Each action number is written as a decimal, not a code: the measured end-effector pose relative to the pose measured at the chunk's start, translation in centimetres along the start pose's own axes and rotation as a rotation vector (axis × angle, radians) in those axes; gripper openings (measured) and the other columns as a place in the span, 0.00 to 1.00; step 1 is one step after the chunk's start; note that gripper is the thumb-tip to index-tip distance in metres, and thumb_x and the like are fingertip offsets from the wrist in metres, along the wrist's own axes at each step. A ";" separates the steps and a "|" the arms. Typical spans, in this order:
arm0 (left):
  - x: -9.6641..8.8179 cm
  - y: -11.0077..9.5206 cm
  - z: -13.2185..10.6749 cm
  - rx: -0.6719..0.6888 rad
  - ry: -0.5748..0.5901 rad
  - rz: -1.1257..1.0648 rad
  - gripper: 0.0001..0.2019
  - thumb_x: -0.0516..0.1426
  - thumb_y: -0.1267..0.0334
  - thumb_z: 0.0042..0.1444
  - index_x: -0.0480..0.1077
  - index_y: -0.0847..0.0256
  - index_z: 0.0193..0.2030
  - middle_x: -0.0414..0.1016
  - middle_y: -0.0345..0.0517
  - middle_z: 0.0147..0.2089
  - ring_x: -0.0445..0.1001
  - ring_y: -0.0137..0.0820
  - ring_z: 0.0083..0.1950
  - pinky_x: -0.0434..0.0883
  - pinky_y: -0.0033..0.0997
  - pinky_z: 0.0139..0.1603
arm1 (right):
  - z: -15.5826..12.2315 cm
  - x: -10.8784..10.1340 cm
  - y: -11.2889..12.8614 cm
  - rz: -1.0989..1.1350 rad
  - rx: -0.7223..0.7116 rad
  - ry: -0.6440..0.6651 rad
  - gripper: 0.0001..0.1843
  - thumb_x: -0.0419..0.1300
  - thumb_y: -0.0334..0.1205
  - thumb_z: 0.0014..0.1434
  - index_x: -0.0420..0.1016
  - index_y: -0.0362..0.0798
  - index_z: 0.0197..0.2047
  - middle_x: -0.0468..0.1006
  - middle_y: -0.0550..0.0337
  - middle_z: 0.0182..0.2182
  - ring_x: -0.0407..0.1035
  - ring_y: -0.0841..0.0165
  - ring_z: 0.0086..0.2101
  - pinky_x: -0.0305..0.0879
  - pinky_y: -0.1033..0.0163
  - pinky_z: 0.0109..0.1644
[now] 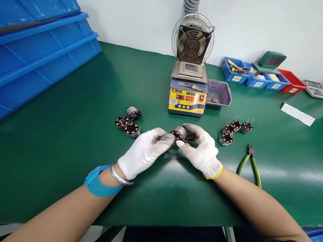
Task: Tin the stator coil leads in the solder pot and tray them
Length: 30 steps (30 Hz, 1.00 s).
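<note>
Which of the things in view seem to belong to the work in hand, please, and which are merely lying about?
Seem to belong:
- copper-wound core, between left hand and right hand
- three similar cores to the left
- four similar cores to the right
- perhaps the green-handled cutters and blue-and-yellow machine

Probably just lying about:
- paper strip
- clock
- red bin

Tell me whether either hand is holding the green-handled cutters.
No, the green-handled cutters lie on the green table, apart from the left hand and the right hand.
</note>
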<state>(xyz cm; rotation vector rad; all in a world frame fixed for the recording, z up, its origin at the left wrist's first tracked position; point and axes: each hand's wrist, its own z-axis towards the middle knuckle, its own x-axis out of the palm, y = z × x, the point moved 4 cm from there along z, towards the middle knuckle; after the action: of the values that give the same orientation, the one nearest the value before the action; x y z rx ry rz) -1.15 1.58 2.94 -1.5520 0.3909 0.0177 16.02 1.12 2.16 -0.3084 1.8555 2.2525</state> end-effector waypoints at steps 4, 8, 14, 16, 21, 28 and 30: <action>-0.1 -1.0 -0.9 0.017 -0.101 0.025 0.14 0.57 0.58 0.56 0.67 0.62 0.22 0.69 0.39 0.22 0.63 0.23 0.22 0.62 0.25 0.24 | 0.0 0.0 0.0 -0.057 0.013 -0.004 0.27 0.67 0.43 0.47 0.72 0.49 0.52 0.79 0.57 0.43 0.75 0.65 0.39 0.73 0.58 0.47; -2.0 -1.1 -1.2 0.064 -0.349 -0.238 0.08 0.58 0.60 0.53 0.68 0.61 0.28 0.68 0.37 0.22 0.64 0.24 0.21 0.59 0.24 0.19 | 0.3 -0.2 0.1 -0.004 0.026 -0.022 0.23 0.66 0.41 0.49 0.73 0.47 0.50 0.79 0.57 0.40 0.74 0.66 0.37 0.73 0.58 0.47; -1.1 0.2 -1.0 0.018 -0.316 -0.294 0.20 0.51 0.44 0.59 0.68 0.62 0.35 0.70 0.43 0.27 0.66 0.26 0.24 0.60 0.25 0.21 | 0.0 0.2 -0.2 0.091 0.039 -0.028 0.24 0.66 0.39 0.48 0.72 0.47 0.49 0.80 0.57 0.39 0.75 0.67 0.37 0.74 0.59 0.45; -0.2 0.4 -1.2 -0.016 -0.193 -0.268 0.23 0.49 0.41 0.60 0.68 0.62 0.37 0.70 0.43 0.28 0.64 0.25 0.24 0.60 0.26 0.22 | 0.0 0.0 -0.2 0.084 0.043 -0.036 0.24 0.66 0.40 0.49 0.72 0.47 0.50 0.80 0.56 0.40 0.75 0.66 0.37 0.74 0.58 0.45; 1.0 0.2 -1.6 0.028 -0.026 -0.226 0.23 0.49 0.40 0.59 0.67 0.61 0.38 0.70 0.42 0.29 0.64 0.26 0.26 0.63 0.27 0.25 | 4.6 -2.7 2.9 -0.180 -0.111 -0.095 0.23 0.64 0.42 0.52 0.72 0.47 0.51 0.79 0.55 0.43 0.74 0.64 0.41 0.72 0.55 0.49; 3.0 -0.3 -1.6 0.002 0.164 0.296 0.19 0.54 0.43 0.55 0.71 0.57 0.35 0.75 0.44 0.32 0.72 0.34 0.33 0.67 0.33 0.35 | 20.0 -5.9 10.4 -1.140 -0.292 -0.148 0.25 0.59 0.44 0.56 0.68 0.46 0.57 0.73 0.52 0.48 0.68 0.54 0.50 0.66 0.47 0.52; 3.0 -0.3 -1.5 0.018 0.191 0.405 0.19 0.52 0.43 0.57 0.71 0.56 0.36 0.76 0.44 0.32 0.73 0.35 0.33 0.66 0.33 0.34 | 23.3 -5.3 10.8 -1.320 -0.283 -0.088 0.25 0.57 0.45 0.58 0.68 0.43 0.56 0.72 0.51 0.48 0.68 0.55 0.50 0.64 0.51 0.53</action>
<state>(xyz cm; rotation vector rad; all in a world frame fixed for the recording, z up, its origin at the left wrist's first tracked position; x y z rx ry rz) 1.37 -0.54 2.56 -1.4389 0.8501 0.1808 17.25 21.88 18.16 -1.0565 0.7605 1.4596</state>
